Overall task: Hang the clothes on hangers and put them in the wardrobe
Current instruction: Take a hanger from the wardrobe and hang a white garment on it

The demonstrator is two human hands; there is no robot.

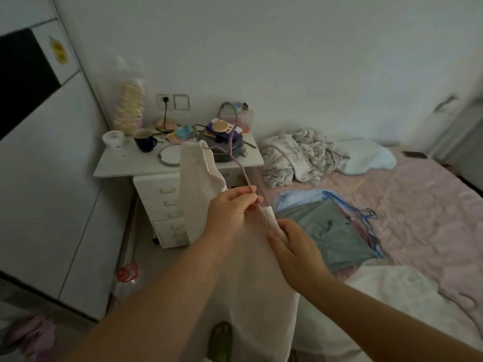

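Two hands: the left hand [230,212] and the right hand [295,246]. One pinkish hanger [236,142] rises above the fingers [245,194], with one white garment [201,184] on it. Right of the fingers lie one bunch of blue hangers [366,223], count unclear, one grey-green garment [332,231] and one pillow [366,155]. Beyond them, one mug [145,139] sits on the tabletop [125,163].

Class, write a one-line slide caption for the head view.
Left hand pinches a pink hanger while right hand pulls a white garment onto it beside the bed.
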